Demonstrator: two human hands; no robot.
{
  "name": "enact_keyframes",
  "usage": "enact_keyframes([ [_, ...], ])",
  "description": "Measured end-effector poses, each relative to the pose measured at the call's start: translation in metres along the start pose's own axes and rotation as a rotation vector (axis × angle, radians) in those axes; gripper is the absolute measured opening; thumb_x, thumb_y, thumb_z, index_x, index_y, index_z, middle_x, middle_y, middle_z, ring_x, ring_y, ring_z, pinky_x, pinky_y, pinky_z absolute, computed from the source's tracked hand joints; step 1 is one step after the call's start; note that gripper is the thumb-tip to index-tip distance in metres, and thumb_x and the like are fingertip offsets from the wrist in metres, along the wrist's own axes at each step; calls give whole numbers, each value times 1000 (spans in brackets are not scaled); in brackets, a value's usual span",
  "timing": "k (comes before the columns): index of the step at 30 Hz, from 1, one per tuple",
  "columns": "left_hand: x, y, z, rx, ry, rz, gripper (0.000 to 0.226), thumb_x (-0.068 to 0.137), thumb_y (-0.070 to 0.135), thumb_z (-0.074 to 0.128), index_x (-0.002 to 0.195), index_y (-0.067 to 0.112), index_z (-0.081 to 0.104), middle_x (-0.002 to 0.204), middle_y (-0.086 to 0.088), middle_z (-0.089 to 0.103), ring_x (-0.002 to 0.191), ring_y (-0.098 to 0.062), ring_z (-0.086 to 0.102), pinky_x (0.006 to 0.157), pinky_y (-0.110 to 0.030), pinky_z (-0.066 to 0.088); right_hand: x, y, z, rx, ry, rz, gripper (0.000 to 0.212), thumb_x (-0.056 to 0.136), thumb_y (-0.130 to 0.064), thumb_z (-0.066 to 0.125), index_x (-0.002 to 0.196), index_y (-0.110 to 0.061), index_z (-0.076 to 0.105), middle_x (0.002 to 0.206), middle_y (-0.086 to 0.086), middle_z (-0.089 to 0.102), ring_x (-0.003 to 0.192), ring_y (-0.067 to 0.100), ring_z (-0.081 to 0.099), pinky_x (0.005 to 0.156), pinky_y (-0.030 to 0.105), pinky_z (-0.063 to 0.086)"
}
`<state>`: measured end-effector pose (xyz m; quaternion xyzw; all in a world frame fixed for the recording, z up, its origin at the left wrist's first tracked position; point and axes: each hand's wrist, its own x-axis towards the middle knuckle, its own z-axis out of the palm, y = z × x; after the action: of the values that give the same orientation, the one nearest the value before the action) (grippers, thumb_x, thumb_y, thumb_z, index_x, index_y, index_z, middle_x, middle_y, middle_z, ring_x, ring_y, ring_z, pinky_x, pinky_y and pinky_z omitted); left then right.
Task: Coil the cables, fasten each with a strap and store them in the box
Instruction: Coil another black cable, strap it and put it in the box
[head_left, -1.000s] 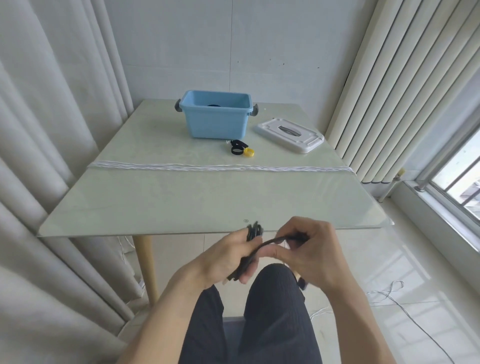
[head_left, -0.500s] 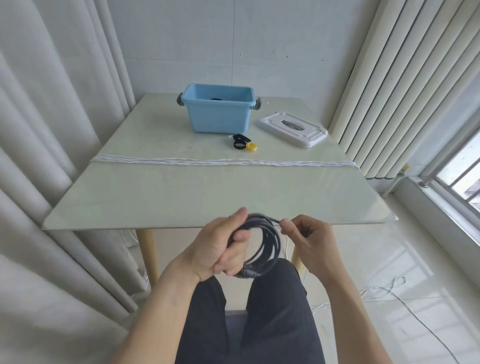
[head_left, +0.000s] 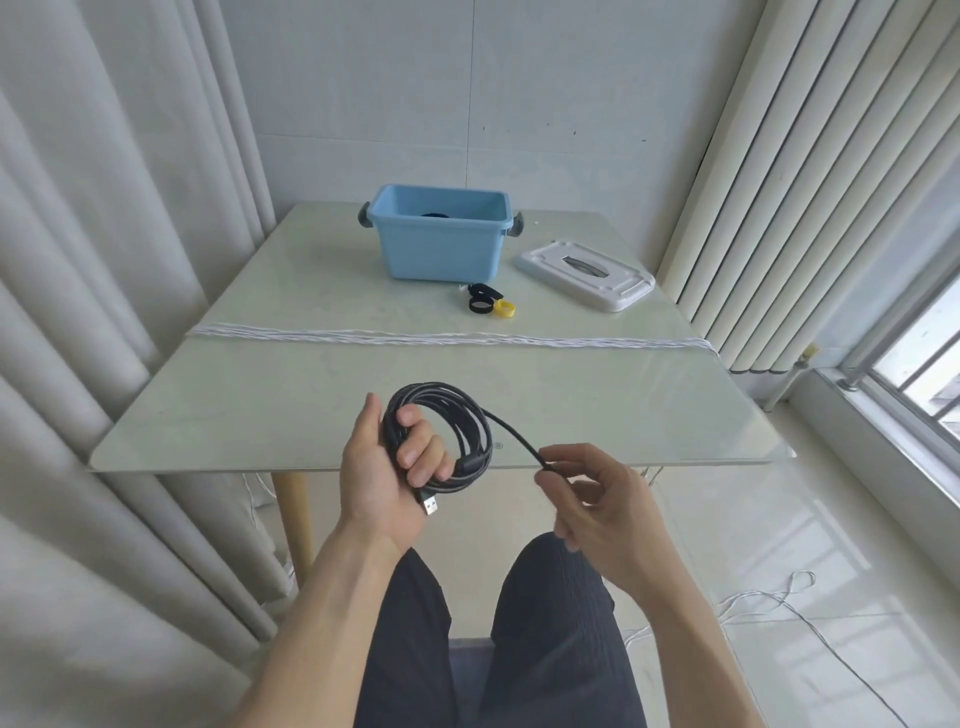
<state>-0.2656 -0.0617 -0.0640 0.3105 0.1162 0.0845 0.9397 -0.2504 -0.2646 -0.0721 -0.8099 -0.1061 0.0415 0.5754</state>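
Note:
My left hand (head_left: 387, 467) grips a coiled black cable (head_left: 467, 415) over the near edge of the table; a USB plug sticks out below the palm. My right hand (head_left: 587, 488) pinches the cable's loose tail to the right of the coil. A blue box (head_left: 441, 249) stands open at the back of the table, with something dark inside. In front of it lie black straps (head_left: 480, 299) and a yellow strap (head_left: 504, 309).
The white lid (head_left: 584, 273) lies right of the box. A bundle of white cord (head_left: 447, 340) stretches across the glass-topped table (head_left: 260, 405). Curtains hang on the left, blinds and a window on the right. Thin white wire trails on the floor (head_left: 769, 603).
The coil rose from my lap to above the table edge and turned to face me. My right hand moved right and now pulls out the loose tail.

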Motion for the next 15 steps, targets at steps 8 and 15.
enact_keyframes([
  [8, 0, -1, 8, 79, -54, 99, 25, 105, 25, 38, 86, 14, 48, 73, -2, 51, 61, -18, 51, 74, -35, 44, -6, 0, 26, -227, -63, -223, 14, 91, -23, 71, 103, -28, 75, 91, -16, 59, 84, 8, 62, 69, 18, 51],
  [15, -8, -15, 5, 724, -232, 143, 32, 100, 39, 52, 81, 17, 64, 79, -12, 63, 68, -28, 53, 58, -36, 44, -6, -8, 28, -202, 27, -371, 26, 97, -38, 54, 89, -16, 65, 94, -9, 57, 85, 3, 57, 71, 8, 41],
])
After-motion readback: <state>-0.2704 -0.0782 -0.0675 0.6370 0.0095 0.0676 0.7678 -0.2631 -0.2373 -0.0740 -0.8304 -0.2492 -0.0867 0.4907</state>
